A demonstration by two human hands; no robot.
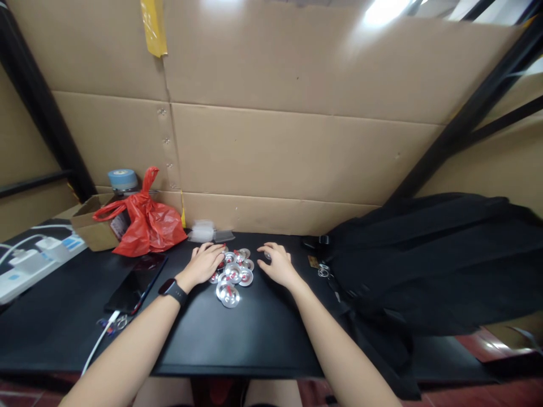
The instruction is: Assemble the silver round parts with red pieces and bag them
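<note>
Several round silver discs with red marks (233, 273) lie in an overlapping pile on the black table (237, 345). My left hand (204, 264), with a dark watch (172, 289) on its wrist, rests on the left edge of the pile with its fingers spread over some discs. To the right of the pile, my right hand (276, 262) has its fingers apart and curved near a single small disc (267, 255), partly hidden by the fingers.
On the left are a phone (136, 282) with a white cable, a red plastic bag (150, 223), an open cardboard box (95, 223) and a power strip (34, 265). Clear plastic pieces (206, 231) lie behind the pile. A black backpack (424, 260) fills the right side.
</note>
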